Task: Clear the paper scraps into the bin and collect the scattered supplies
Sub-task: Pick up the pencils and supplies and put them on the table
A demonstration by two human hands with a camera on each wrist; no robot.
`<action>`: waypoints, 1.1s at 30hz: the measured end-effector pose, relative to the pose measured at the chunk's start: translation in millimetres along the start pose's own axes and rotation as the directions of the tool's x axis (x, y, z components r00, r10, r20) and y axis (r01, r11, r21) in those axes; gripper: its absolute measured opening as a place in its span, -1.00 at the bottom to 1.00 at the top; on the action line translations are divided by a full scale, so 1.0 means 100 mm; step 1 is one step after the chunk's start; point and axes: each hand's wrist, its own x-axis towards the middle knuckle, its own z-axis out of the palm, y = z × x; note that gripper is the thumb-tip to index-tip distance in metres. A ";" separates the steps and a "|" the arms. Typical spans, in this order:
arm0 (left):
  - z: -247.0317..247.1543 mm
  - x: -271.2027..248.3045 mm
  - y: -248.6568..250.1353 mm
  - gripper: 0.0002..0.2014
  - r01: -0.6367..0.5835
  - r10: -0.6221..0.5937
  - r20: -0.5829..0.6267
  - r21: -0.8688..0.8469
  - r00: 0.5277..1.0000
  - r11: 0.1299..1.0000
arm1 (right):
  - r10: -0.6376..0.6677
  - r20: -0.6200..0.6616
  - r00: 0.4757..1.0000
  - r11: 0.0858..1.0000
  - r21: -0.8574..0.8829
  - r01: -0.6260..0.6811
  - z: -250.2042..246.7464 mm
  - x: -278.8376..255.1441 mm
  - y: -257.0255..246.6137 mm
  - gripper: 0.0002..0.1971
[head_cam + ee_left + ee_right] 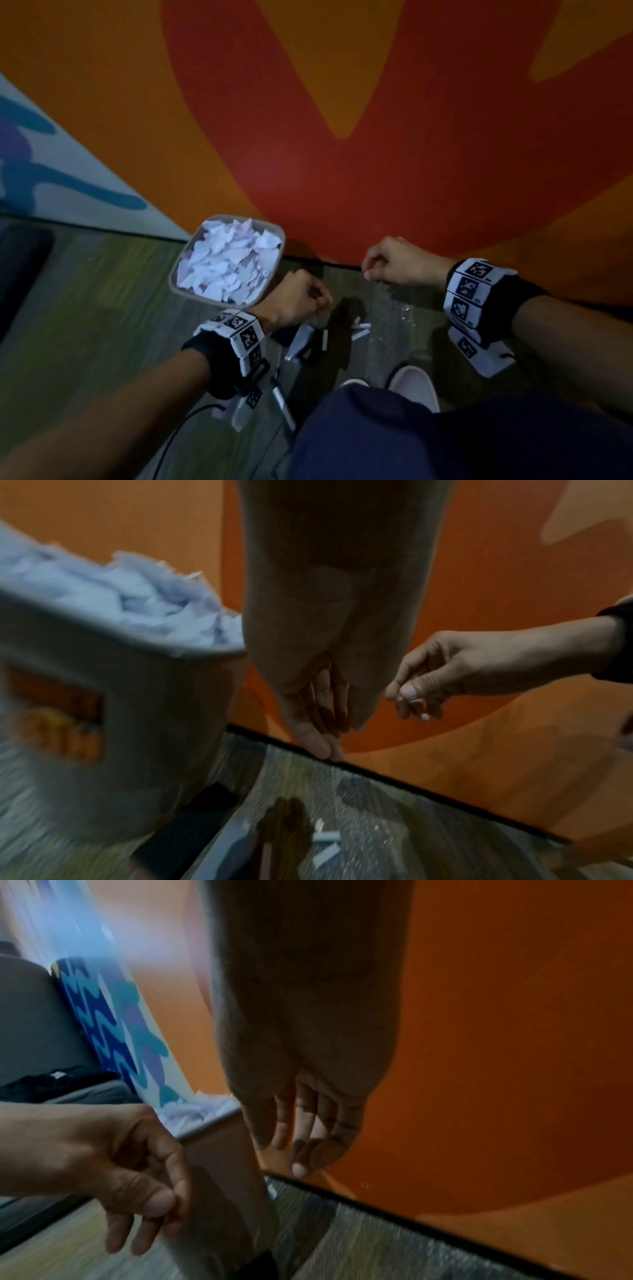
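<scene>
Head view: carpet (102,301), orange wall (102,102).

bare forearms, black wristbands (212,356) wrapped in white blocks printed with black square markers, dark blue trousers (445,442), white shoes (416,385)

Grey bin (178,270) at nine o'clock, heaped with white paper scraps (229,263). Left hand (298,301) at centre, fingers curled, just beside the bin's rim. Right hand (394,262) at two o'clock, loosely curled. White sticks (359,329) on the floor (85,308) below, between both.
</scene>
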 end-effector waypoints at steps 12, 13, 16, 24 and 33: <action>0.81 0.01 -1.34 -0.86 0.282 -0.280 -0.053 0.043 0.959 0.958 | 0.060 0.270 0.961 0.998 -0.018 -0.058 1.22 0.89 0.48 -0.93; 0.87 0.02 -1.39 -0.86 0.302 -0.300 -0.050 0.050 0.953 0.952 | 0.066 0.276 0.959 0.998 -0.023 -0.062 1.28 0.91 0.55 -0.93; 1.02 0.08 -1.49 -0.89 0.299 -0.293 -0.092 0.063 0.952 0.952 | 0.051 0.246 0.968 0.998 0.026 -0.059 1.45 0.93 0.80 -0.86; 1.26 0.29 -1.45 -0.73 0.269 -0.245 -0.169 0.137 0.955 0.953 | 0.064 0.235 0.970 0.994 0.071 -0.083 1.86 1.11 0.82 -0.87; 1.38 0.41 -1.51 -0.36 0.357 -0.339 -0.117 0.209 0.934 0.911 | -0.024 0.285 0.958 0.995 -0.084 0.050 2.27 1.25 0.80 -0.40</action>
